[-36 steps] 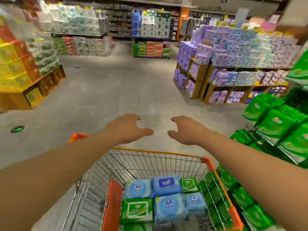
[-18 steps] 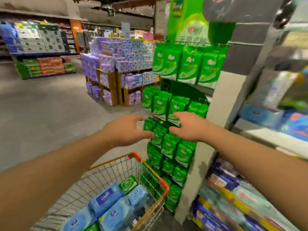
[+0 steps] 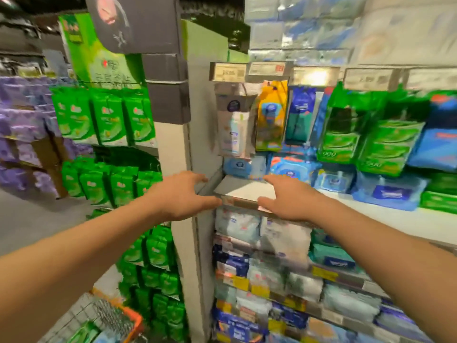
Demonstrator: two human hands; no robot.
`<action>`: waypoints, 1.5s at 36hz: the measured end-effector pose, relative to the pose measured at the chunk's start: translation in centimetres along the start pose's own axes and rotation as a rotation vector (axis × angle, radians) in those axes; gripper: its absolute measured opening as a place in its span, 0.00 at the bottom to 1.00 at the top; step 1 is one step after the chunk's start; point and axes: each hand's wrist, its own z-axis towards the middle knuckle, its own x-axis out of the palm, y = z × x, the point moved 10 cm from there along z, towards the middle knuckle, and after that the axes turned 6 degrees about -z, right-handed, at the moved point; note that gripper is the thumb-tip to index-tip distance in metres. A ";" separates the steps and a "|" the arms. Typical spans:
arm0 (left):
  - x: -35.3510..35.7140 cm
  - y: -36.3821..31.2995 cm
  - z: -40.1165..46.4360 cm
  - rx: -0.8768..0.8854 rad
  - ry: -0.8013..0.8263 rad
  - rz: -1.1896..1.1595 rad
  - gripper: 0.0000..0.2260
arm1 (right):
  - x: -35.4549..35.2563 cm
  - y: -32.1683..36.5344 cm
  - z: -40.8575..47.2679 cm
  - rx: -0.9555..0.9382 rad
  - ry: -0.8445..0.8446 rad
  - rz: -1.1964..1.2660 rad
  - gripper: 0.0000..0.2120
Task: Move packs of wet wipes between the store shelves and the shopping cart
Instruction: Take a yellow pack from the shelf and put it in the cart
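Both my arms reach forward toward a white store shelf (image 3: 247, 191). My left hand (image 3: 184, 196) hovers by the shelf's left end, fingers spread and holding nothing. My right hand (image 3: 286, 196) is over the shelf's front edge, also empty with fingers extended. Blue wet wipe packs (image 3: 238, 167) lie at the back of that shelf, with more blue packs (image 3: 389, 193) to the right. A corner of the orange-rimmed wire shopping cart (image 3: 128, 315) shows at bottom left, with a green pack (image 3: 84, 332) in it.
Green packs (image 3: 108, 117) hang on a side rack at left. Hanging green and blue packs (image 3: 366, 134) fill the upper right. Lower shelves (image 3: 272, 280) hold white and blue packs with yellow price tags. A grey upright post (image 3: 173, 144) divides the racks. Purple goods stand far left.
The view has swung right from the aisle and cart to the wipe shelves. Both empty hands now sit at the white shelf's front edge; the cart has dropped to the bottom-left corner.
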 end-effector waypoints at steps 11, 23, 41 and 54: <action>2.6 -8.8 6.4 0.131 0.059 -0.133 0.35 | 0.7 -10.0 -0.2 0.124 0.004 0.055 0.30; 2.4 -10.9 15.1 0.257 0.046 -0.267 0.46 | 0.1 -12.7 5.2 0.226 -0.029 0.050 0.27; 3.8 -10.9 24.6 0.096 0.002 -0.790 0.47 | -4.3 -12.8 14.8 0.239 -0.367 0.550 0.26; 5.9 -11.4 29.2 -0.190 -0.169 -1.113 0.39 | -1.1 -17.8 24.3 0.444 -0.359 1.025 0.52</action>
